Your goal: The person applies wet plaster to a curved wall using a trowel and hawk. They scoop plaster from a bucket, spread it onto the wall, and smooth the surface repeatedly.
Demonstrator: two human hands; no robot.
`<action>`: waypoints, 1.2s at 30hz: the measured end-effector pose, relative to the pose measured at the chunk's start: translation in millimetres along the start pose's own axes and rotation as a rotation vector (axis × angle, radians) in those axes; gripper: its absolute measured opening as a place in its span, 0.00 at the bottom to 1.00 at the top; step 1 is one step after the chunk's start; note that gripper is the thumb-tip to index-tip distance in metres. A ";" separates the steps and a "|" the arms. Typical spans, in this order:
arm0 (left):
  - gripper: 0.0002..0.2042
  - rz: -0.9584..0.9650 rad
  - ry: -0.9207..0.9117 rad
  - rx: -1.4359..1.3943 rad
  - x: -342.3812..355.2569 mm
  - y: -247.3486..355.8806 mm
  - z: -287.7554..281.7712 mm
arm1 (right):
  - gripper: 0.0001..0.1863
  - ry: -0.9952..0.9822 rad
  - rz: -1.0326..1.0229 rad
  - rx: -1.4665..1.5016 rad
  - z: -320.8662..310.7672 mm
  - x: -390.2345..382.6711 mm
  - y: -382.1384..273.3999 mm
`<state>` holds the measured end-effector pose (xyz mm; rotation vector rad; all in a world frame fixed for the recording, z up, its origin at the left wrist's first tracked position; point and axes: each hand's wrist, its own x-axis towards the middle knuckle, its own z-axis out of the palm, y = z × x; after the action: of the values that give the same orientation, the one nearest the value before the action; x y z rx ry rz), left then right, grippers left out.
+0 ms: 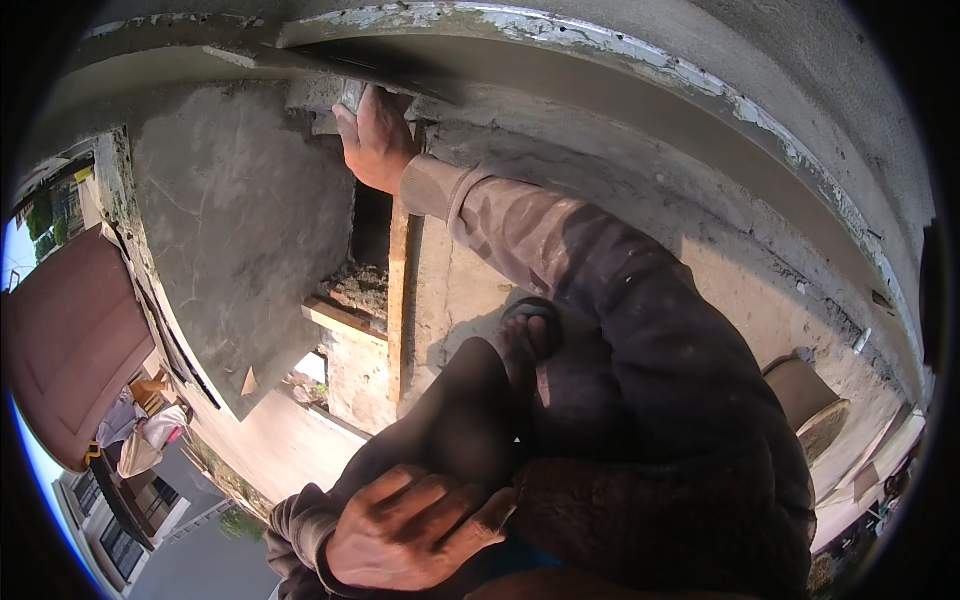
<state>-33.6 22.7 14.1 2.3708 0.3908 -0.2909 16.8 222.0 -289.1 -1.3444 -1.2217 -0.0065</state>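
Observation:
My right hand [378, 143] reaches up to the far left, under a grey ledge. Its fingers are closed around the grey handle of what looks like a plastering trowel [352, 95]. The trowel's thin dark blade [415, 92] shows nearly edge-on against the ledge's underside. Just below this hand are a dark gap and an upright wooden batten [399, 300]. Wet-looking grey cement plaster [240, 190] covers the wall face to its left. My left hand [415, 530] rests over my bent leg, fingers loosely bent and apart, with nothing visible in it.
A moulded ledge with a chipped pale edge [700, 72] curves overhead. A short wooden strip [345, 320] meets the batten. My sandalled foot [532, 325] stands on the concrete. At the right lies a bucket-like container [808, 395]. Beyond the left edge are a brown roof [75, 340] and hanging cloths [150, 435].

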 end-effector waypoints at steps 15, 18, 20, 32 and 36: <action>0.16 -0.094 -0.014 0.085 24.9 42.9 5.5 | 0.32 0.060 0.024 0.054 -118.6 -13.3 16.4; 0.18 -0.084 -0.024 0.091 24.6 52.9 11.4 | 0.27 0.041 0.135 0.127 -151.6 -18.2 18.5; 0.19 -0.097 -0.039 0.109 28.7 61.6 13.1 | 0.26 0.036 0.256 0.205 -168.2 -19.2 23.5; 0.16 -0.237 0.051 0.261 63.2 113.9 31.6 | 0.22 -0.049 0.494 0.350 -320.7 -27.3 37.0; 0.15 -0.278 0.084 0.265 73.4 123.8 38.1 | 0.22 -0.072 0.540 0.299 -367.1 -33.9 44.6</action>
<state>74.9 -76.1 39.4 2.5920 0.7662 -0.3918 267.9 -49.3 -253.9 -1.3753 -0.8436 0.5884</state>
